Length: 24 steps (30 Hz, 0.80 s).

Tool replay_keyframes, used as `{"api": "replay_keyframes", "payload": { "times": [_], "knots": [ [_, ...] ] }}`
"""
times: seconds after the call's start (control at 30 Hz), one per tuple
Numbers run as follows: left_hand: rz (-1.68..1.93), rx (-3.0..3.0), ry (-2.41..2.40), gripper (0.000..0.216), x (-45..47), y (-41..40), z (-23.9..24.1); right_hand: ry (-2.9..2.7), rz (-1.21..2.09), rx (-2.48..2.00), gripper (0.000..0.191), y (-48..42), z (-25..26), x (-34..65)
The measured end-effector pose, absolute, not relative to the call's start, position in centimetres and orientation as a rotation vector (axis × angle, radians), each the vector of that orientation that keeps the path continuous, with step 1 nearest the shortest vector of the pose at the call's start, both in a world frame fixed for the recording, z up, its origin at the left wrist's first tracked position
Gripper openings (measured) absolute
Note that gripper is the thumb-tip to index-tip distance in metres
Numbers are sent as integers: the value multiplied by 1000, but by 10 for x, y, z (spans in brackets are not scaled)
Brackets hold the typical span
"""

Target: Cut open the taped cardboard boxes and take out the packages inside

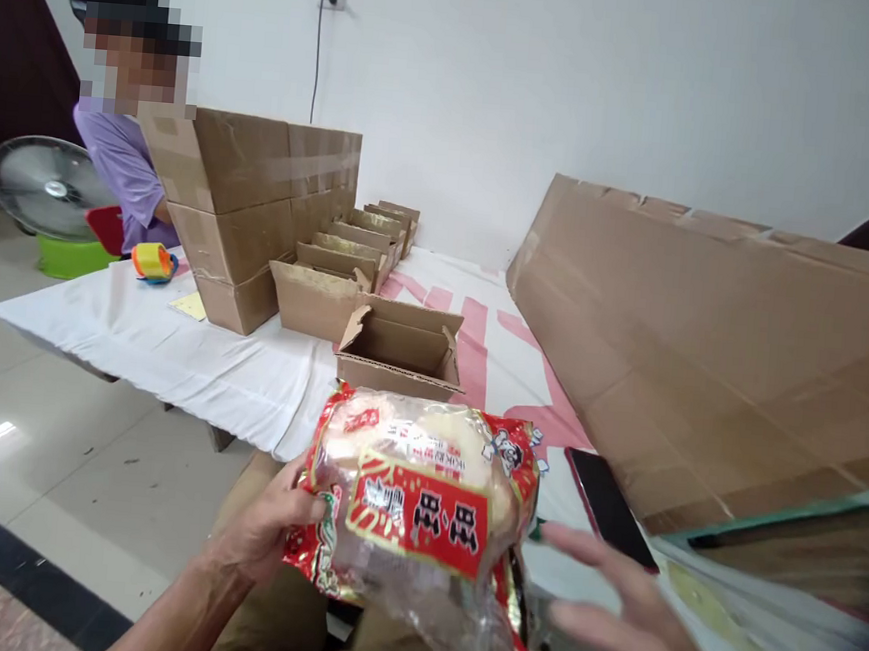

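Snack bag (419, 525) sits at lower centre of the frame, red print over clear plastic, held up in the air ahead of the desk (177, 345) edge and tilted down to the right.

Left hand (268, 533) grips its left edge. The thumb lies on the front, the other fingers are hidden behind the bag.

Right hand (629, 622) is at lower right, blurred, with fingers (589, 558) spread and flat, just beside the bag's right edge. Can't tell if they touch it.

An open small box (401, 348) sits right above the bag near the desk's front edge, flaps up. Behind it a row of small boxes (350, 249) runs toward the wall.

Stacked big boxes (248, 211) at upper left close off that side. A large flat cardboard sheet (703, 357) leans across the right half, its lower edge near a dark phone (608, 505).

Open room is the strip of desk between the row and the sheet, plus bare floor (91, 479) at lower left.

Another person (127, 171) sits at the far upper left, with a fan (43, 184) beside them.
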State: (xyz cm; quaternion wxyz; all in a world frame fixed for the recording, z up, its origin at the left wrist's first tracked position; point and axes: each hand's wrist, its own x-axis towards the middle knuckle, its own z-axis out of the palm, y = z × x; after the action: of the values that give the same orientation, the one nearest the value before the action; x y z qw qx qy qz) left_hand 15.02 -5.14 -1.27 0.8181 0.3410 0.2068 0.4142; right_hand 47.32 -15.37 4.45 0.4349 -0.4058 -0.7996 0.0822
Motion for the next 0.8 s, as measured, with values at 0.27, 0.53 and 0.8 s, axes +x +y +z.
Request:
{"api": "replay_keyframes", "payload": {
  "times": [0.27,0.53,0.8],
  "knots": [
    [839,1015,361,108,157,-48,-6,-1052,1070,-1185,86,-127,22,440],
    [1008,1112,467,100,122,-47,4,-1251,1065,-1094,81,-112,43,395],
    [1113,1198,616,80,111,-34,0,-1397,1068,-1130,62,-95,19,401]
  ]
}}
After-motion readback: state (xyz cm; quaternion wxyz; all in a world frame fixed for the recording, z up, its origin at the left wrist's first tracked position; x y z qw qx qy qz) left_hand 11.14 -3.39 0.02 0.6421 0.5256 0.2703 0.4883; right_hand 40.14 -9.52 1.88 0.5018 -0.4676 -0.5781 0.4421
